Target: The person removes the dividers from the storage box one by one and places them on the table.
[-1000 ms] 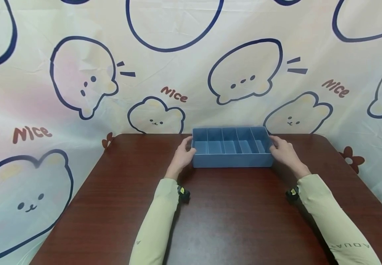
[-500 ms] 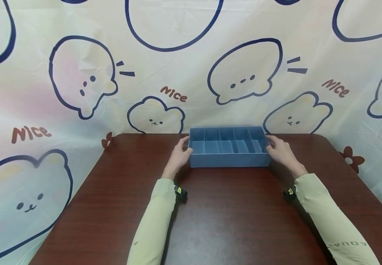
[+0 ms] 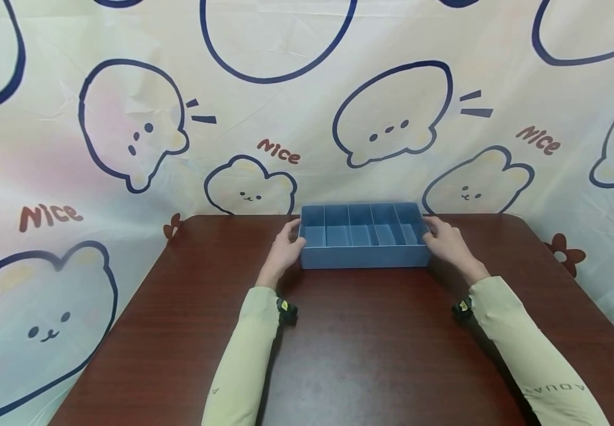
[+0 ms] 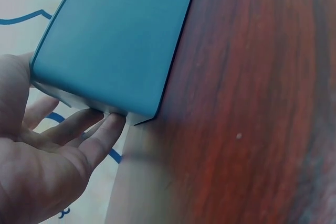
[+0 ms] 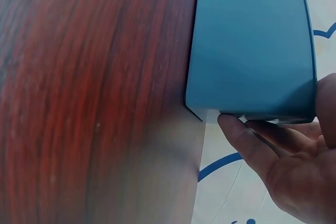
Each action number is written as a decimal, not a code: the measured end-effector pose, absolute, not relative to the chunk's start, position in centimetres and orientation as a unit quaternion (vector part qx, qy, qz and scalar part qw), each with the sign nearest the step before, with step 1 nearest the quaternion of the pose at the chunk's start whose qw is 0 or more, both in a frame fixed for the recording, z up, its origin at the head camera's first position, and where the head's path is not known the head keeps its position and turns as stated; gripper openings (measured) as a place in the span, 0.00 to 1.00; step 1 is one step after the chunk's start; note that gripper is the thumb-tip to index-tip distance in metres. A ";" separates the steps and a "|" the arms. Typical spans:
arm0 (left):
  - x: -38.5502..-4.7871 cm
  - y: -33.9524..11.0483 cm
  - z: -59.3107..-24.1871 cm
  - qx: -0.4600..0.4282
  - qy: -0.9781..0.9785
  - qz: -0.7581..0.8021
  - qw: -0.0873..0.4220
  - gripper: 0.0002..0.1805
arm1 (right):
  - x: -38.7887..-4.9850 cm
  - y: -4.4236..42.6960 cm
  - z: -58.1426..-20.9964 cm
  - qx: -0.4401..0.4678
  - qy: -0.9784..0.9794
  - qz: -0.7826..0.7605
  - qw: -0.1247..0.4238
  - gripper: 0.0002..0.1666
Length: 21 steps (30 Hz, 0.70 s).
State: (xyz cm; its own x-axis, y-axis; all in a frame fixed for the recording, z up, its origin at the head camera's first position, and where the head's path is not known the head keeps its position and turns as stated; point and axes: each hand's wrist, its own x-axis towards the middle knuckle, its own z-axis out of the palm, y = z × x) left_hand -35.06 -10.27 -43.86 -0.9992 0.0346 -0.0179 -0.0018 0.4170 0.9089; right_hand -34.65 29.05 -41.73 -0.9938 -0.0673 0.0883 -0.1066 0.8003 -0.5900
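Note:
A blue compartment box, split by thin dividers into several bays with nothing in them, sits near the table's far edge. My left hand holds its left end, the thumb by the front top corner. In the left wrist view, that hand's fingertips touch the end wall. Gripping the opposite end is my right hand. Its fingers press on the end wall in the right wrist view, with the thumb up at the rim.
The dark reddish-brown wooden table stretches in front of the box and to both sides. Behind it hangs a pale cloth with cartoon bear outlines. A small black device is worn on the left wrist, another on the right.
The box has slid a little to the left along the table, and both hands have moved with it, keeping hold of its ends.

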 end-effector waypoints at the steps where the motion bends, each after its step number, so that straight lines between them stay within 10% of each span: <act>1: -35.1 -10.3 -43.9 0.008 0.842 0.539 0.017 0.32 | -34.7 29.0 -41.7 0.047 -0.948 0.312 0.031 0.34; 21: -34.9 -11.7 -43.6 0.001 0.841 0.540 0.021 0.33 | -34.8 27.6 -41.9 0.050 -0.942 0.330 0.025 0.34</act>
